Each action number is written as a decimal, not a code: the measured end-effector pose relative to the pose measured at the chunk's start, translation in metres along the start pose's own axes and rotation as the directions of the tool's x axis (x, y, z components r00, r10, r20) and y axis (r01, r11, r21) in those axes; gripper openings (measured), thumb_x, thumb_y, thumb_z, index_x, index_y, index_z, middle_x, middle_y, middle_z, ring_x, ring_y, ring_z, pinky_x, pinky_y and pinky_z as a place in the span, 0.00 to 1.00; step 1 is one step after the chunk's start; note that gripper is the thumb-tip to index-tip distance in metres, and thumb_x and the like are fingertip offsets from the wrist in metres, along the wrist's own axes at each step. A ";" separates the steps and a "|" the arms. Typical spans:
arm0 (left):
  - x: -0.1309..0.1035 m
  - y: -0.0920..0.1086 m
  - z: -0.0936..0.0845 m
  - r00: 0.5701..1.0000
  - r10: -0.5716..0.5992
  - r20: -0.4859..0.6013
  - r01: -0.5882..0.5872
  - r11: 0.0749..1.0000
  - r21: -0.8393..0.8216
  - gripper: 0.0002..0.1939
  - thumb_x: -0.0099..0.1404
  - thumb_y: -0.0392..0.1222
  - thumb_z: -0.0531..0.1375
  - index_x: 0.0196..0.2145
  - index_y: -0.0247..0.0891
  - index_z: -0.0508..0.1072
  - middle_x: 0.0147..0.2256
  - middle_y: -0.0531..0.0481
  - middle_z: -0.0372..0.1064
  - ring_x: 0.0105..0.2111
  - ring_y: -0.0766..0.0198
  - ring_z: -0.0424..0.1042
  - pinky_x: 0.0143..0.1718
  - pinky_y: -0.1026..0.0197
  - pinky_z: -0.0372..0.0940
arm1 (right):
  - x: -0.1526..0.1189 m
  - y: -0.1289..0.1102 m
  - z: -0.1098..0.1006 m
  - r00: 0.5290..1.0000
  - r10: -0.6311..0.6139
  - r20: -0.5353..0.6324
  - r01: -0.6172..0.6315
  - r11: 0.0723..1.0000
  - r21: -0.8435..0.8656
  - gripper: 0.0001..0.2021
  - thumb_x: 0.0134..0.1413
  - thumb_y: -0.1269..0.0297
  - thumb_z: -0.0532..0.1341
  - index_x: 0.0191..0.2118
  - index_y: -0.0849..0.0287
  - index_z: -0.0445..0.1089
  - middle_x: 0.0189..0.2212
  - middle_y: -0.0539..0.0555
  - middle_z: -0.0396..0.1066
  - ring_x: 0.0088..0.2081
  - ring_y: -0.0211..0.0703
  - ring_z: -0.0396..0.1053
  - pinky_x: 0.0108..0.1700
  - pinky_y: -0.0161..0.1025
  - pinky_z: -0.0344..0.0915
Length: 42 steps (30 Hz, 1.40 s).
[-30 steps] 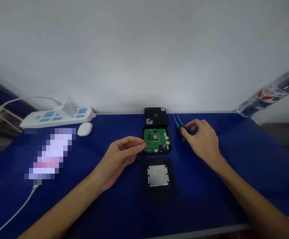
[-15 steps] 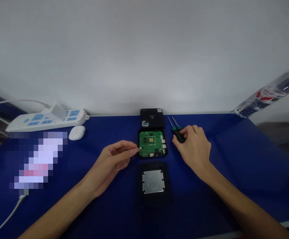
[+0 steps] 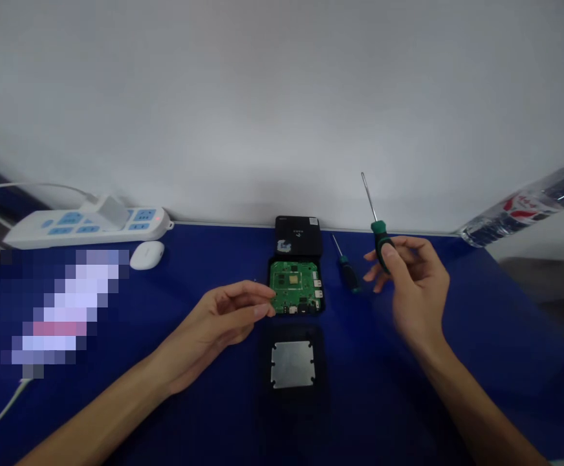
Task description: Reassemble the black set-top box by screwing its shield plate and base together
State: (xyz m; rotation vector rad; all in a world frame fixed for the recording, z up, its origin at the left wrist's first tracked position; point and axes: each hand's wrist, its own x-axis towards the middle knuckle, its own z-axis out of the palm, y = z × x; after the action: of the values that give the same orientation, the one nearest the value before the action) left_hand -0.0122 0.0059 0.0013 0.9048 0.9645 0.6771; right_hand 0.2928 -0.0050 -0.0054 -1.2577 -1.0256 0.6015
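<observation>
My right hand (image 3: 408, 278) holds a green and black screwdriver (image 3: 380, 239) above the table, its metal shaft pointing up and slightly left. A second screwdriver (image 3: 350, 275) lies on the blue table to the left of that hand. In the middle, a green circuit board (image 3: 286, 288) sits in an open black case. My left hand (image 3: 233, 314) is at the case's left edge, thumb and fingers apart; no object shows between them. Nearer to me lies a black cover with a silver metal plate (image 3: 292, 365).
A black box (image 3: 297, 237) stands behind the circuit board. On the left are a white power strip (image 3: 88, 226), a white earphone case (image 3: 147, 255) and a pixelated phone (image 3: 68, 307) with a cable. A bottle (image 3: 524, 206) is at the far right.
My right hand has picked up one of the two screwdrivers and moved right, with the shaft now raised. The other screwdriver stays on the table. My left hand remains by the case.
</observation>
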 end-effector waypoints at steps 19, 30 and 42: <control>0.001 -0.008 0.000 0.996 -0.016 0.085 0.006 0.993 0.118 0.13 0.68 0.53 0.75 0.41 0.41 0.88 0.32 0.49 0.77 0.22 0.74 0.50 0.22 0.64 0.43 | -0.058 -0.002 0.021 0.921 0.113 0.372 -0.237 0.922 0.305 0.10 0.72 0.54 0.69 0.52 0.51 0.78 0.28 0.49 0.75 0.20 0.37 0.65 0.20 0.35 0.63; 0.002 -0.008 -0.002 1.000 -0.021 -0.009 0.022 0.997 0.074 0.12 0.67 0.51 0.76 0.43 0.42 0.88 0.36 0.49 0.80 0.21 0.78 0.53 0.21 0.69 0.48 | -0.087 -0.004 0.024 0.958 -0.275 0.081 0.251 0.940 0.232 0.11 0.72 0.67 0.66 0.56 0.54 0.75 0.40 0.53 0.76 0.30 0.41 0.75 0.33 0.41 0.76; 0.004 -0.005 -0.002 1.000 -0.028 0.002 0.028 0.999 0.029 0.10 0.64 0.47 0.78 0.40 0.41 0.88 0.34 0.49 0.82 0.18 0.82 0.50 0.19 0.72 0.48 | -0.082 -0.006 0.017 0.849 -0.501 0.169 0.441 0.847 0.296 0.22 0.64 0.76 0.67 0.61 0.60 0.72 0.41 0.55 0.76 0.37 0.48 0.78 0.37 0.47 0.73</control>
State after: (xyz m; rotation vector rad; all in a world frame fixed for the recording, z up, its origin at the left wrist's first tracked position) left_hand -0.0117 0.0070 -0.0054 0.9159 0.9856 0.6397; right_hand 0.2398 -0.0675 -0.0235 -0.6773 -1.3652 0.4786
